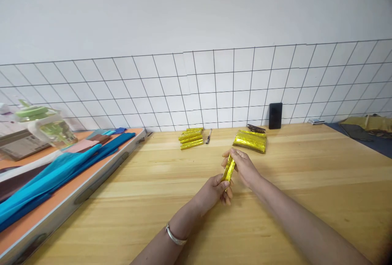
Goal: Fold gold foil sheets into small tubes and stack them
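Observation:
Between my two hands, tilted above the wooden table (pixel 147 199), is a narrow strip of shiny gold foil (pixel 228 169). My left hand (pixel 214 189) pinches its lower end, thumb on top. At the upper end, my right hand (pixel 241 165) has its fingers closed round the strip. Just beyond my right hand lies a stack of wider gold foil sheets (pixel 250 141). Several narrow folded gold strips (pixel 191 139) rest further back to the left, with a pen (pixel 208 136) beside them.
A small dark bundle (pixel 256 128) touches the back of the foil stack. A black phone-like slab (pixel 275 115) leans on the tiled wall. To the left, an orange-topped board (pixel 76 175) bears blue cloth (pixel 61 175), a carton (pixel 23 144) and a green-lidded jug (pixel 50 124). Dark cloth lies far right.

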A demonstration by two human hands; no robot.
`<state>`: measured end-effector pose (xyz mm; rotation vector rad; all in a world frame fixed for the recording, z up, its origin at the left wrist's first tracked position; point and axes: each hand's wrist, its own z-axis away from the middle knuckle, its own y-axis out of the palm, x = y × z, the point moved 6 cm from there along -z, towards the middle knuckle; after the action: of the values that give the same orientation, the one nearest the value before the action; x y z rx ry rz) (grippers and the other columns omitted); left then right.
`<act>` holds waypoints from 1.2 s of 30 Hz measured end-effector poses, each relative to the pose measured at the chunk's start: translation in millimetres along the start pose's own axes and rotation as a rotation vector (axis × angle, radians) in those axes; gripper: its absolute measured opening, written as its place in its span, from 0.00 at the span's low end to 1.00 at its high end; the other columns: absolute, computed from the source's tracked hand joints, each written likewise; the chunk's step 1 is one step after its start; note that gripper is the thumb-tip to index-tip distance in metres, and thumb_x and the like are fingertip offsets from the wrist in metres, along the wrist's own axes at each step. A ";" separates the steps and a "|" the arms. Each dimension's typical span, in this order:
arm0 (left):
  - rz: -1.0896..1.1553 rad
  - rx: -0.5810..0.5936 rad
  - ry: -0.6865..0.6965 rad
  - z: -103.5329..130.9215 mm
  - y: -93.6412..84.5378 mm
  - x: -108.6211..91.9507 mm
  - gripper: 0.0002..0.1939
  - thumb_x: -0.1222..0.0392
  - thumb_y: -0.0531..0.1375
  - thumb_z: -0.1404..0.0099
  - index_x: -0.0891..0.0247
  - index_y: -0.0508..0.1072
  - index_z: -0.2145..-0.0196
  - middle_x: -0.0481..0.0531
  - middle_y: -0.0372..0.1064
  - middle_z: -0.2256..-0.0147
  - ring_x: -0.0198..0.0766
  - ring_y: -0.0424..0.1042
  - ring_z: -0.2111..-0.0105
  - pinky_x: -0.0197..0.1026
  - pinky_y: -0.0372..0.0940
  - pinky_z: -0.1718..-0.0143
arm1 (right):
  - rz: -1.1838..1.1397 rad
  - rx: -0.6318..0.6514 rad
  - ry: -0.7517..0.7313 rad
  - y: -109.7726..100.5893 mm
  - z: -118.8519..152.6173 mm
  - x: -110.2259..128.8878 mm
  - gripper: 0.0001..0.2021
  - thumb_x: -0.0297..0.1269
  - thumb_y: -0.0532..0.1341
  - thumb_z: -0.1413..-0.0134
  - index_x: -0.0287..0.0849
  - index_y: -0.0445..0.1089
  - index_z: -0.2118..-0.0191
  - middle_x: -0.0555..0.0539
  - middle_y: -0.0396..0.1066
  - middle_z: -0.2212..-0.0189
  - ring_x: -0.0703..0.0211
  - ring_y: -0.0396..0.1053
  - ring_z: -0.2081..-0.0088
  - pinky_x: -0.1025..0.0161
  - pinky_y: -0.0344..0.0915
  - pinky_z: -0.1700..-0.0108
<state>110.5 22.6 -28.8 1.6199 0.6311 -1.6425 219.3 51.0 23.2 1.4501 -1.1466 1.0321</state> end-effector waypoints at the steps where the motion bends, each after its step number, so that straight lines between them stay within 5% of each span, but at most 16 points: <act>1: -0.008 0.002 0.004 -0.5 1.1 1.0 0.20 0.45 0.58 0.42 0.67 0.65 0.66 0.49 0.68 0.78 0.31 0.68 0.83 0.31 0.56 0.82 | -0.002 -0.014 -0.005 -0.5 0.3 0.8 0.21 0.54 0.53 0.45 0.40 0.69 0.64 0.46 0.72 0.76 0.61 0.67 0.74 0.65 0.62 0.71; 13: -0.018 -0.027 -0.029 0.7 8.0 3.9 0.20 0.42 0.56 0.41 0.66 0.64 0.70 0.45 0.64 0.84 0.30 0.62 0.89 0.30 0.54 0.87 | -0.018 -0.061 -0.030 -4.5 -1.2 2.4 0.26 0.60 0.52 0.47 0.38 0.70 0.65 0.44 0.73 0.76 0.59 0.68 0.76 0.62 0.64 0.71; 18: -0.048 -0.108 -0.018 0.0 2.3 4.3 0.21 0.41 0.55 0.41 0.65 0.64 0.70 0.44 0.64 0.84 0.29 0.62 0.89 0.30 0.52 0.86 | -0.055 0.073 0.021 3.4 -0.3 2.7 0.21 0.55 0.57 0.48 0.39 0.70 0.62 0.44 0.74 0.71 0.59 0.70 0.71 0.62 0.65 0.66; 23: -0.024 -0.187 0.020 -1.3 -4.9 2.6 0.21 0.40 0.55 0.41 0.65 0.63 0.69 0.45 0.64 0.83 0.29 0.62 0.87 0.31 0.54 0.84 | -0.048 0.225 0.120 15.9 2.4 -15.3 0.20 0.48 0.65 0.56 0.38 0.71 0.60 0.43 0.73 0.65 0.63 0.68 0.74 0.67 0.61 0.76; 29: 0.000 -0.168 0.017 -0.6 -3.9 3.2 0.21 0.41 0.54 0.41 0.65 0.63 0.69 0.44 0.63 0.83 0.29 0.62 0.87 0.32 0.55 0.84 | -0.034 0.214 0.115 15.6 0.7 -21.0 0.19 0.50 0.62 0.52 0.36 0.72 0.63 0.41 0.74 0.65 0.63 0.67 0.76 0.66 0.60 0.76; 36: -0.038 -0.112 -0.022 -1.4 3.0 10.4 0.21 0.41 0.56 0.42 0.65 0.64 0.69 0.44 0.64 0.83 0.30 0.62 0.88 0.32 0.55 0.84 | -0.008 0.056 0.012 -12.2 -12.0 1.0 0.20 0.52 0.59 0.50 0.38 0.72 0.61 0.43 0.75 0.68 0.56 0.71 0.64 0.61 0.63 0.62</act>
<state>114.4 20.2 -38.7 1.5163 0.7338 -1.6206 230.9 63.6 23.8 1.4892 -1.1101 1.0738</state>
